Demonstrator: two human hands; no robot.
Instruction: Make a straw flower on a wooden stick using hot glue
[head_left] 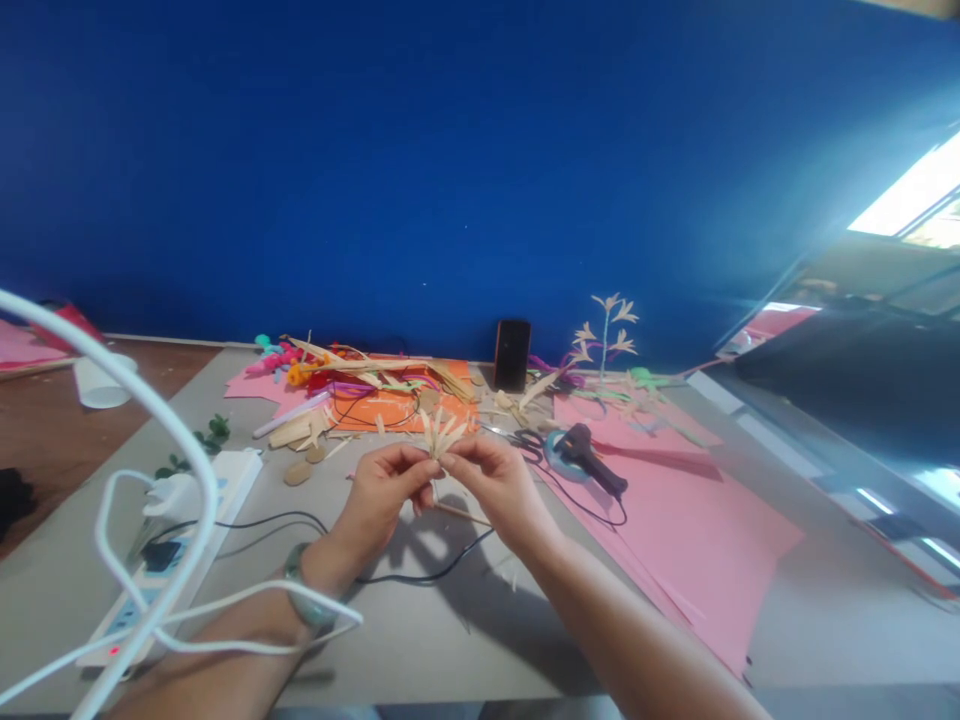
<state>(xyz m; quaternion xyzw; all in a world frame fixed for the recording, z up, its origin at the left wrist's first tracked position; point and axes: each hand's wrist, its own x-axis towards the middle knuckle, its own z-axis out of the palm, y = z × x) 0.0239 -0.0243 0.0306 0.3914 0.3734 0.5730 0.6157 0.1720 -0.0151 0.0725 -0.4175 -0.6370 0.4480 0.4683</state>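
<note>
Both hands meet above the grey table (420,620). My left hand (379,495) and my right hand (499,485) pinch a small straw flower (441,433) of pale, pointed petals on a thin wooden stick (461,514). The stick slants down to the right beneath my right hand. Both sets of fingers are closed around the base of the petals. A green bangle circles my left wrist.
A glue gun (589,457) lies on pink paper (675,530) to the right, scissors beside it. Behind are orange paper (390,408) with straw strips and pipe cleaners, a dark phone (513,355) upright against the blue wall, a finished straw flower stem (604,335). A white power strip (187,530) and cables lie left.
</note>
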